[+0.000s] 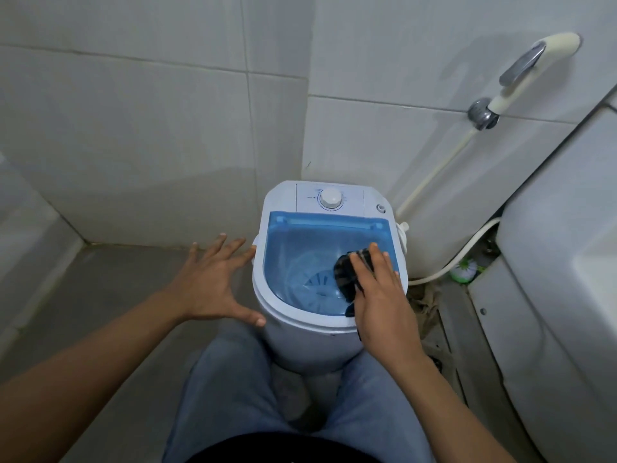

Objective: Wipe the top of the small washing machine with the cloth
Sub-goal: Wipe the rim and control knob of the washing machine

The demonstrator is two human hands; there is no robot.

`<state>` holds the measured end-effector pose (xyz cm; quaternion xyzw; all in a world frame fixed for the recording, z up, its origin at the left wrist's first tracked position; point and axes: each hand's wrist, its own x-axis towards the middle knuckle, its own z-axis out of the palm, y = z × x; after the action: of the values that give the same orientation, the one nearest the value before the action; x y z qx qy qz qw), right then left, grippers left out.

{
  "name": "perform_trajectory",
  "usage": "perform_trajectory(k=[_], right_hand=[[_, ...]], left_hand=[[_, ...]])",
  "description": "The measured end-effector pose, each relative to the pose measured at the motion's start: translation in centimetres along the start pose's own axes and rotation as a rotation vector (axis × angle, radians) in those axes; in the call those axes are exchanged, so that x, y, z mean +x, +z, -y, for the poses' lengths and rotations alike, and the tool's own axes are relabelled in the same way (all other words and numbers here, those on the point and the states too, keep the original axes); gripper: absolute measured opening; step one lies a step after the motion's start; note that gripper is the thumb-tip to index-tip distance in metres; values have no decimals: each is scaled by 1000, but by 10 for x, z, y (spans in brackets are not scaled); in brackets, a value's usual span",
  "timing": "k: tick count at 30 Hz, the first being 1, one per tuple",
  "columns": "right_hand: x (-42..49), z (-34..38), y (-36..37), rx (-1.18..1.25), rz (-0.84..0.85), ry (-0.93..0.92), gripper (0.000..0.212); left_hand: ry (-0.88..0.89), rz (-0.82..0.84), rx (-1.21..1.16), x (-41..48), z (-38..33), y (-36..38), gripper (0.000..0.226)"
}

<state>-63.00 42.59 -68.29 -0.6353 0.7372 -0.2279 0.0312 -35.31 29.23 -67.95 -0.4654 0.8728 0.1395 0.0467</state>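
The small white washing machine (300, 335) stands on the floor between my knees, in the corner of a tiled room. Its see-through blue lid (300, 248) is closed, and a white dial (330, 198) sits on the panel behind it. A dark cloth (345, 275) lies on the right half of the lid. My right hand (380, 295) presses flat on the cloth with straight fingers. My left hand (213, 282) hovers at the machine's left side with its fingers spread, thumb close to the rim, holding nothing.
A white toilet (551, 269) fills the right side. A bidet sprayer (524, 71) hangs on the wall above it, its hose (437, 175) running down behind the machine. Grey tiled wall lies behind and to the left, with grey floor (110, 295) on the left.
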Motion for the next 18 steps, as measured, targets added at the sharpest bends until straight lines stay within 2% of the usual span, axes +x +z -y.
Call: perform_trajectory(k=[5, 12, 15, 18], right_hand=[[37, -25, -6, 9, -77, 187, 57], [108, -54, -27, 144, 15, 297, 52], [127, -51, -34, 141, -29, 253, 52], [140, -12, -35, 149, -111, 1, 54]], left_hand=[[-4, -7, -9, 0, 1, 0, 148], [1, -6, -29, 0, 3, 1, 146], [1, -2, -23, -1, 3, 1, 144], [2, 1, -25, -1, 2, 0, 142]])
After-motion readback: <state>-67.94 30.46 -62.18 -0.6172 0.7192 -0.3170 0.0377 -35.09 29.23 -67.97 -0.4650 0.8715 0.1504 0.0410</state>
